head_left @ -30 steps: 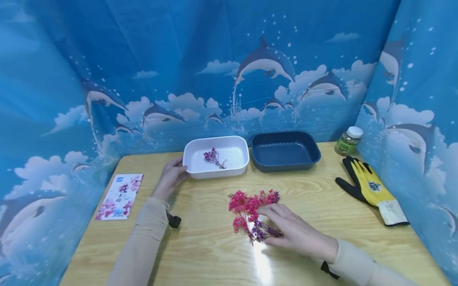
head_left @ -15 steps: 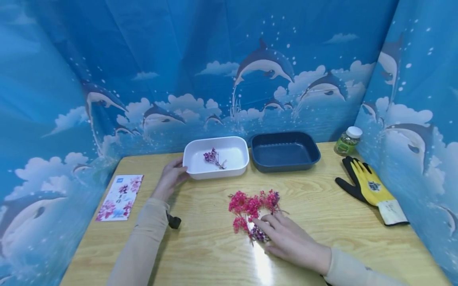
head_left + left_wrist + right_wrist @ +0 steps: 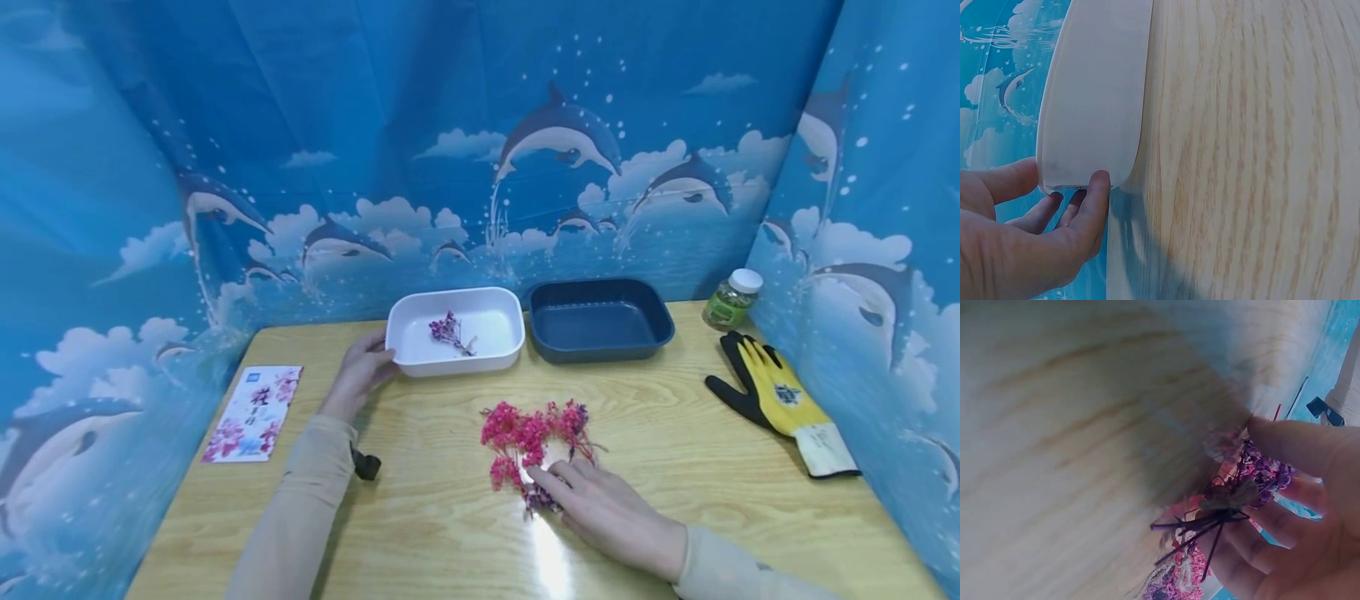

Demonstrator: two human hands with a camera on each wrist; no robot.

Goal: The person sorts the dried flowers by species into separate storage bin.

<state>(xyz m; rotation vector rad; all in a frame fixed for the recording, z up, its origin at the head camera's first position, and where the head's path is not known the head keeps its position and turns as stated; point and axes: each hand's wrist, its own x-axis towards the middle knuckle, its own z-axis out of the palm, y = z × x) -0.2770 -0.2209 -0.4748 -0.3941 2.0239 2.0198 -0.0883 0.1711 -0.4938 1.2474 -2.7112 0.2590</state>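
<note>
A white dish [image 3: 508,321] stands at the back, with a small purple dried flower sprig [image 3: 447,331] lying in it. My left hand [image 3: 358,371] grips the dish's left end, thumb and fingers on its edges, as the left wrist view shows on the white dish [image 3: 1094,100]. On the table lie pink dried flowers [image 3: 517,429]. My right hand [image 3: 611,512] is over a purple dried flower sprig [image 3: 536,500] at their near side. In the right wrist view, thumb and fingers curl about the sprig's stems [image 3: 1219,515]; the head view hides most of them.
An empty dark blue dish [image 3: 600,325] stands right of the white one. At the right are a white-lidded jar [image 3: 731,300] and a yellow and black glove [image 3: 783,400]. A printed flower card [image 3: 253,414] lies at the left. Dolphin-print cloth [image 3: 450,125] hangs behind.
My right hand has shifted a little left and down, covering more of the purple sprig and uncovering stems at the pink flowers' right. My left hand keeps its place on the white dish.
</note>
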